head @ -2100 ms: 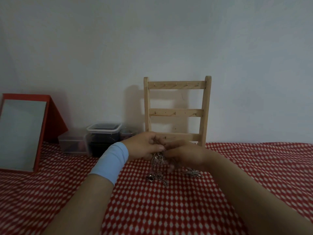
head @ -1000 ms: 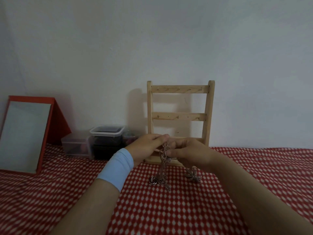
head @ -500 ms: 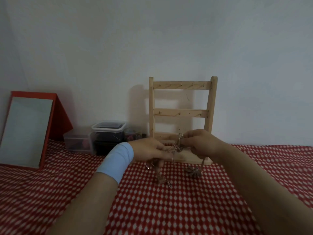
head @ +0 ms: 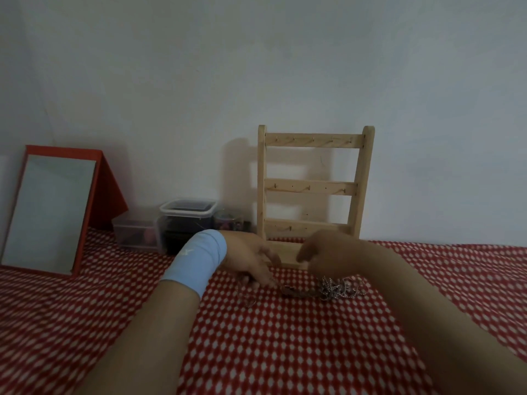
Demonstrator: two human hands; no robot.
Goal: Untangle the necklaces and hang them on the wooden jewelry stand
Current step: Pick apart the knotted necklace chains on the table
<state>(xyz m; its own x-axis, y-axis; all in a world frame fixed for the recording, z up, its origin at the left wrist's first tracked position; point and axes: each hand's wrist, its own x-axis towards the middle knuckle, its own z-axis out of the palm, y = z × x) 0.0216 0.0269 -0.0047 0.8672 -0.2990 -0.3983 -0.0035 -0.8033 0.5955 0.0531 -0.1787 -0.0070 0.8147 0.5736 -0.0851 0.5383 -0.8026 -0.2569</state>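
Observation:
The wooden jewelry stand (head: pixel 315 188) stands upright against the wall, and its three peg rails are bare. A silver tangle of necklaces (head: pixel 338 289) lies on the red checked cloth in front of the stand. A darker strand runs left from it to my left hand (head: pixel 251 260). That hand wears a light blue wristband, rests low on the cloth and pinches the strand's left end. My right hand (head: pixel 333 255) hovers over the tangle with its fingertips down at the chains and the thumb held apart. Its grip is hidden by blur.
A red-framed mirror (head: pixel 51 212) leans at the far left. Clear plastic boxes (head: pixel 185 223) and a small jar (head: pixel 228 222) sit between the mirror and the stand. The red checked cloth (head: pixel 285 337) covers the whole table.
Both hands were holding the tangle up in front of the stand's lowest rail. They have come down, and the necklaces now lie stretched out on the cloth.

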